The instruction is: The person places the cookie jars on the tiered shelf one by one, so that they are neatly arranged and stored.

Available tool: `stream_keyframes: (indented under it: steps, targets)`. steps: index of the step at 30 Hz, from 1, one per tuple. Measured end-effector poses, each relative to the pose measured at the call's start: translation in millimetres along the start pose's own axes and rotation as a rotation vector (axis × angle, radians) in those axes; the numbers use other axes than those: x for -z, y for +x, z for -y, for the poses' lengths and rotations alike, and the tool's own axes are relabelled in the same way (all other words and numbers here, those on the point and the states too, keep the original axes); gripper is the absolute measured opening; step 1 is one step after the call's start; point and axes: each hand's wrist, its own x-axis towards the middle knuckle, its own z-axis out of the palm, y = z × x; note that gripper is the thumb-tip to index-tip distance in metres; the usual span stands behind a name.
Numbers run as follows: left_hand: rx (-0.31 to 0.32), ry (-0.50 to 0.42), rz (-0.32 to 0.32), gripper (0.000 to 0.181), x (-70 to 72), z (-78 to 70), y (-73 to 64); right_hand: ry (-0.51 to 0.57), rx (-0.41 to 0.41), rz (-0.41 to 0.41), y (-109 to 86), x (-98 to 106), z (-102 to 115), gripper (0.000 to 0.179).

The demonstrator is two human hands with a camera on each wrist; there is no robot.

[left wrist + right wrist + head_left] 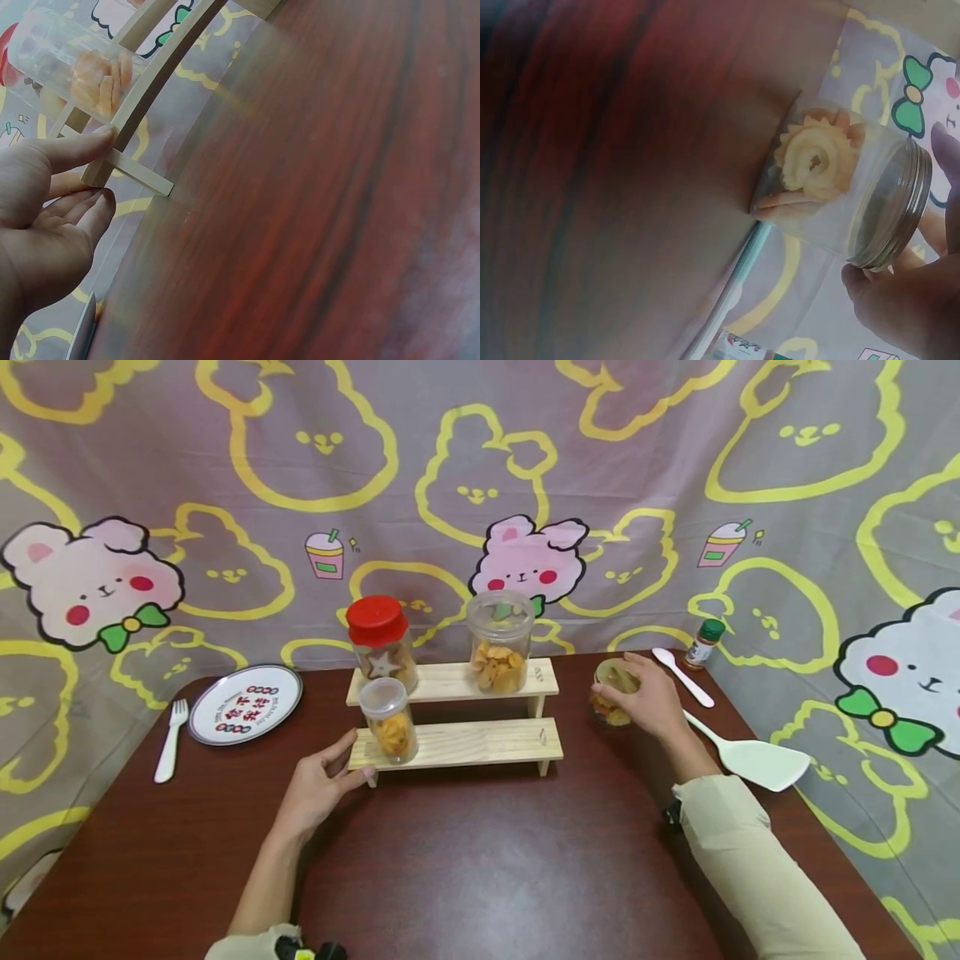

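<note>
My left hand [313, 789] pinches the left end of the lower board of a two-step wooden rack [480, 745], thumb on the front edge and fingers behind, as the left wrist view shows. On that board, near the hand, stands a clear-lidded jar [393, 735] of yellow snacks. The upper step bears a red-lidded jar [378, 643] with star-shaped cookies and a wide clear jar [500, 652] of chips. Right of the rack, my right hand [651, 697] grips a gold-lidded cookie jar [817, 165] by its lid; a ring-shaped cookie shows through its wall.
A printed plate [206, 714] and a white fork [172, 739] lie at the left. Beyond the right hand are a white spoon [684, 677], a green-capped spice bottle [703, 647] and a white spatula [761, 763]. A patterned cloth [645, 468] hangs behind the table.
</note>
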Motion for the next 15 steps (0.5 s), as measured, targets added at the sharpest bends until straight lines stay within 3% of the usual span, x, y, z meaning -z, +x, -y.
stream_keyframes:
  steps: [8,15]
  targets:
    - [0.004,0.012,0.002,0.075,0.3,-0.8,-0.2,-0.043,-0.011,0.032,0.1,-1.5,0.8,0.069]
    - [0.009,0.012,0.003,0.075,0.2,-1.0,-0.4,-0.054,0.017,-0.003,-0.2,-2.4,-0.5,0.063]
